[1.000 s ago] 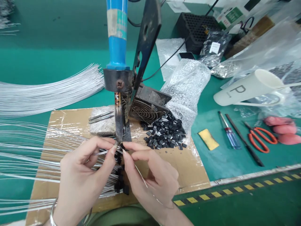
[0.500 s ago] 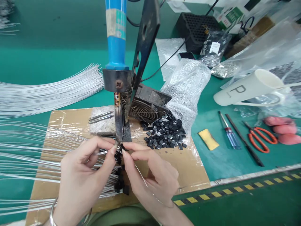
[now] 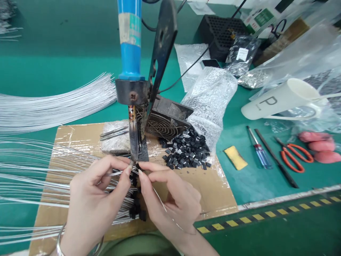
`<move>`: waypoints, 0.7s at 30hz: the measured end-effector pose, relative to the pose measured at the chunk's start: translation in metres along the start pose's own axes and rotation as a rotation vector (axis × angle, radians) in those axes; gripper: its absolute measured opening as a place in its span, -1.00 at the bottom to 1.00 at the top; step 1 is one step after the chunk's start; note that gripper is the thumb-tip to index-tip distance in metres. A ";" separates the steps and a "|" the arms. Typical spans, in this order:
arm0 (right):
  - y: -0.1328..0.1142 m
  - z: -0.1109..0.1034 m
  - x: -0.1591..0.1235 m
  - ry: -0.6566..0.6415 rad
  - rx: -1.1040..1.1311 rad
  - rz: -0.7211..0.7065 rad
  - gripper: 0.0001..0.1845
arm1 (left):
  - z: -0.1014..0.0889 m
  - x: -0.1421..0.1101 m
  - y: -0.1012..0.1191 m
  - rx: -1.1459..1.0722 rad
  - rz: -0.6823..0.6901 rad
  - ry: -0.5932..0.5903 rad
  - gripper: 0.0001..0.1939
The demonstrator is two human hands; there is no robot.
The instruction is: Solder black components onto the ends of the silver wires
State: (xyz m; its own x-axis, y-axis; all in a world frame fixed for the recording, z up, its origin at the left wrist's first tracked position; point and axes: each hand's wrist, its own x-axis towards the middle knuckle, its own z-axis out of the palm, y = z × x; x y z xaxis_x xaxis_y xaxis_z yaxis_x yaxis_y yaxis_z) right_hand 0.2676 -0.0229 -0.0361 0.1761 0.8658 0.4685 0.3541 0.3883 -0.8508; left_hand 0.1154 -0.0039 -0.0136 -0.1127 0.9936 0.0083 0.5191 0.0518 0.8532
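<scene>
A blue-handled soldering iron [image 3: 130,58] is clamped upright, tip down, over a sheet of cardboard. Just under its tip, my left hand [image 3: 94,199] pinches a thin grey wire [image 3: 114,173] between thumb and forefinger. My right hand [image 3: 170,193] is closed in a pinch on a fine strand of solder wire [image 3: 160,199], which trails back over the palm to the wrist. A small black part [image 3: 137,166] shows between the fingertips; which hand bears it I cannot tell. Below the hands lie wires with black connectors [image 3: 137,208] on their ends.
A heap of small black connectors [image 3: 186,149] lies beside a round-grilled fan [image 3: 162,126]. Bundled white wires [image 3: 58,103] spread at the left. To the right are a yellow sponge [image 3: 236,158], a screwdriver [image 3: 259,149], orange-handled pliers [image 3: 295,156] and a white mug [image 3: 277,101].
Both hands keep their pinch under the iron's tip with hardly any movement. The whole view has shifted very slightly.
</scene>
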 end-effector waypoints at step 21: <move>0.068 -0.077 -0.013 0.411 0.176 0.582 -0.32 | -0.077 0.036 -0.034 0.559 0.243 0.214 -0.76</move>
State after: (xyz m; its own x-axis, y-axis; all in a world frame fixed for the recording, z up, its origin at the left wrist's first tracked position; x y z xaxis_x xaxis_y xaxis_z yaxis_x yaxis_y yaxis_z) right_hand 0.3606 -0.0317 -0.0815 0.6331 0.7726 -0.0486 -0.0487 -0.0230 -0.9985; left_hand 0.0280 0.0224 -0.0022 -0.0728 0.9444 0.3206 0.9076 -0.0705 0.4138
